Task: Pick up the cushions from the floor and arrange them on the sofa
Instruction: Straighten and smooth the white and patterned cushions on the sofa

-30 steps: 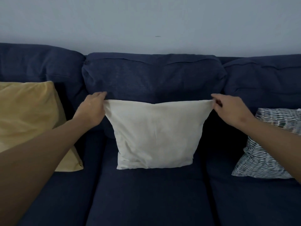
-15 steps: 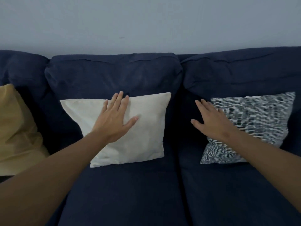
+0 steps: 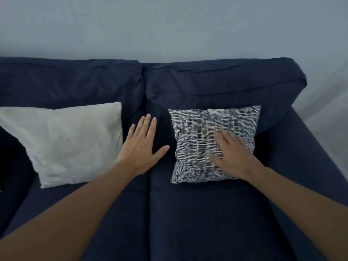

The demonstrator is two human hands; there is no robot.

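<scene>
A cream cushion (image 3: 64,142) leans against the back of the dark blue sofa (image 3: 188,213) at the left. A black-and-white patterned cushion (image 3: 197,140) leans against the right back cushion. My left hand (image 3: 141,147) hovers flat with fingers spread over the dark gap between the two cushions, beside the cream one's right edge. My right hand (image 3: 231,153) lies flat with spread fingers on the lower right of the patterned cushion. Neither hand grips anything.
The sofa's right armrest (image 3: 308,147) runs down the right side. A pale wall (image 3: 169,25) rises behind the sofa back. The seat cushions in front of the two pillows are bare dark fabric.
Both hands let go of the cream cushion's top corners and moved right. The view turned right; the yellow cushion left the frame. My right hand now rests on the patterned cushion.
</scene>
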